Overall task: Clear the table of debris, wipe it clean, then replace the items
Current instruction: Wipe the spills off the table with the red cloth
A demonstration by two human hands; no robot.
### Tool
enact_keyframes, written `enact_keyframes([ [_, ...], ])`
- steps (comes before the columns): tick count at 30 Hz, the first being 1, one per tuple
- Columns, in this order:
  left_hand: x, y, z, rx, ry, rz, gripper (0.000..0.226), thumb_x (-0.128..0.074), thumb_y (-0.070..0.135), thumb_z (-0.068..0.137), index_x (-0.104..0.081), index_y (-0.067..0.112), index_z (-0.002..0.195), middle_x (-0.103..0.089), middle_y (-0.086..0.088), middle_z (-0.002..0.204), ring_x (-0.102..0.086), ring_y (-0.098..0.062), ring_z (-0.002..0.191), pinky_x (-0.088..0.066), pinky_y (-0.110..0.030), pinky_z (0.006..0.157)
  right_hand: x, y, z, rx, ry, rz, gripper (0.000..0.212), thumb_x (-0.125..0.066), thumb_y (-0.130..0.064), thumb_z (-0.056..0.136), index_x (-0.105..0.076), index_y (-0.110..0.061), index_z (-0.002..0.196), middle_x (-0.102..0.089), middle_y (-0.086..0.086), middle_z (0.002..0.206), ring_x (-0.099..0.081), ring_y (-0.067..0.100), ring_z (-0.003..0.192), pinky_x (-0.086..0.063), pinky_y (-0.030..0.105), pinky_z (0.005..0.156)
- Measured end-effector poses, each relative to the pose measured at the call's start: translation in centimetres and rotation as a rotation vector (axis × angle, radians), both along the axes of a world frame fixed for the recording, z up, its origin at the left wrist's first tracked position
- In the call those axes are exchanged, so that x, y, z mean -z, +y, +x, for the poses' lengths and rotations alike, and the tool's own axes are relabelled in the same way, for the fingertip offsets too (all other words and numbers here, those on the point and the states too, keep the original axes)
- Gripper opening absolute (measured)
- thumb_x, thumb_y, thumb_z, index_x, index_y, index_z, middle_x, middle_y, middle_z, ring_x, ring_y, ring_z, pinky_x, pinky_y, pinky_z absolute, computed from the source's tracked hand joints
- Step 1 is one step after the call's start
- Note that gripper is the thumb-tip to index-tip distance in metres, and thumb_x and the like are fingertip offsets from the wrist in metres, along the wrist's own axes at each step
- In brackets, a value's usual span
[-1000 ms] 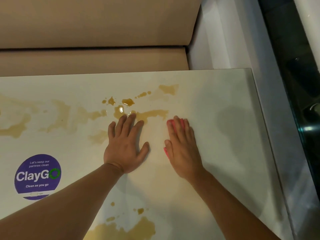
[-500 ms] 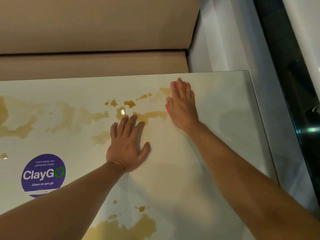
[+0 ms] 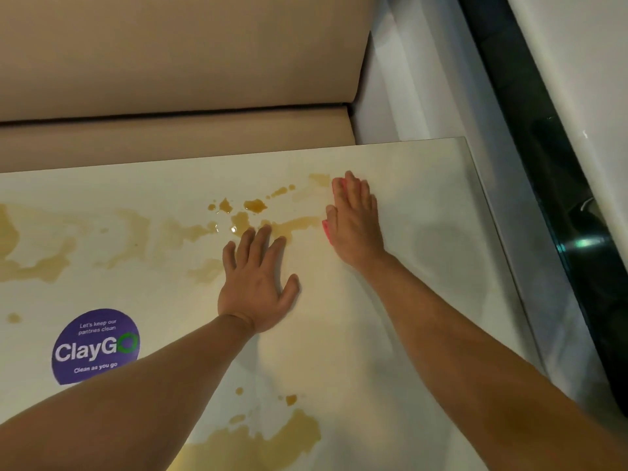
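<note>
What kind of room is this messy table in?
Probably an office pantry or shared break room. The purple sticker on the table says "Let's keep our pantries clean", and a padded bench seat runs behind it.

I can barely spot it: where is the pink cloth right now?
In the head view the pink cloth lies flat under the right hand, right of centre on the table, beside the brown spill.

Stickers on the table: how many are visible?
1. A round purple ClayGo sticker sits on the white table, near the left forearm, to the left of the left hand. The forearm covers its lower right edge; the arms could hide others.
</note>
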State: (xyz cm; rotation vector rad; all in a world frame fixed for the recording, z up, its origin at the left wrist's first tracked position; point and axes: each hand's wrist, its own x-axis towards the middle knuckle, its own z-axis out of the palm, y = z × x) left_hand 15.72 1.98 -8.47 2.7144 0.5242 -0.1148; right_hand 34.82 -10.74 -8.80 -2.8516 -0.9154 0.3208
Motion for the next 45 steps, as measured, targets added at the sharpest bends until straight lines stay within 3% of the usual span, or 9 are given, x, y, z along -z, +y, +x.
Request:
enact_keyframes([
  [6, 0.0, 0.1, -0.2, 0.020, -0.001, 0.001, 0.073, -0.040, 0.060, 0.092, -0.030, 0.022, 0.154, -0.013, -0.007, 0.168, -0.004, -0.032, 0.154, -0.003, -0.057, 0.122, -0.2, -1.5, -6.9, 0.026, -0.010, -0.019, 0.070, -0.046, -0.037, 0.104, -0.016, -0.013, 0.162, -0.010, 0.014, 0.170, -0.009, 0.038, 0.156, -0.018, 0.051, 0.124],
  [12, -1.0, 0.3, -0.5, 0.033, 0.024, -0.043, 0.075, -0.037, 0.060, 0.091, -0.027, 0.024, 0.156, -0.011, -0.006, 0.168, 0.000, -0.030, 0.155, 0.001, -0.057, 0.123, -0.6, -7.0, -18.6, 0.053, 0.065, 0.005, 0.068, -0.024, -0.040, 0.104, 0.001, -0.018, 0.163, 0.005, 0.009, 0.171, 0.006, 0.031, 0.157, -0.004, 0.046, 0.126],
  [16, -2.0, 1.7, -1.7, 0.163, 0.050, -0.116, 0.079, -0.044, 0.053, 0.086, -0.028, 0.020, 0.156, -0.010, -0.010, 0.168, 0.000, -0.032, 0.155, -0.001, -0.057, 0.124, -0.5, -10.1, -21.9, 0.055, 0.085, -0.008, 0.066, -0.013, -0.042, 0.103, 0.004, -0.023, 0.163, 0.012, 0.003, 0.171, 0.017, 0.024, 0.156, 0.000, 0.044, 0.127],
  [19, -1.9, 4.1, -3.8, 0.223, -0.001, -0.062, 0.072, -0.047, 0.050, 0.084, -0.041, 0.017, 0.148, -0.026, -0.013, 0.162, -0.016, -0.037, 0.151, -0.018, -0.060, 0.119, -0.3, -11.4, -22.3, 0.059, 0.029, -0.019, 0.066, -0.019, -0.040, 0.104, 0.003, -0.022, 0.163, 0.006, 0.005, 0.171, 0.018, 0.021, 0.155, 0.000, 0.043, 0.127],
  [24, -1.2, 6.7, -5.9, 0.175, -0.002, 0.055, 0.070, -0.042, 0.063, 0.089, -0.039, 0.021, 0.145, -0.027, -0.009, 0.160, -0.017, -0.035, 0.149, -0.015, -0.056, 0.120, -0.2, -10.4, -21.4, 0.061, 0.017, -0.016, 0.068, -0.032, -0.034, 0.104, -0.004, -0.016, 0.163, 0.000, 0.009, 0.171, 0.010, 0.028, 0.157, -0.007, 0.045, 0.127],
  [31, -0.3, 6.7, -6.0, 0.154, -0.052, 0.035, 0.069, -0.045, 0.063, 0.090, -0.040, 0.022, 0.146, -0.026, -0.006, 0.161, -0.015, -0.032, 0.151, -0.012, -0.056, 0.122, 0.1, -4.1, -15.3, 0.070, -0.012, 0.014, 0.067, -0.049, -0.026, 0.102, -0.021, -0.007, 0.160, -0.014, 0.018, 0.168, -0.010, 0.041, 0.155, -0.018, 0.052, 0.125],
  [40, -0.2, 6.8, -5.9, 0.141, -0.065, 0.032, 0.069, -0.046, 0.063, 0.089, -0.041, 0.023, 0.145, -0.028, -0.005, 0.161, -0.016, -0.031, 0.151, -0.013, -0.056, 0.121, -0.2, 3.3, -7.4, 0.110, 0.002, 0.052, 0.059, -0.039, -0.032, 0.107, -0.022, -0.011, 0.159, -0.013, 0.015, 0.168, -0.009, 0.040, 0.154, -0.019, 0.053, 0.124],
  [45, -0.3, 6.9, -6.0, 0.142, -0.064, 0.024, 0.070, -0.046, 0.063, 0.089, -0.042, 0.023, 0.146, -0.028, -0.006, 0.162, -0.015, -0.031, 0.152, -0.012, -0.056, 0.122, -0.2, 2.2, -12.0, 0.064, 0.024, 0.083, 0.062, -0.034, -0.035, 0.106, -0.019, -0.010, 0.161, -0.011, 0.015, 0.169, -0.007, 0.038, 0.156, -0.018, 0.052, 0.124],
])
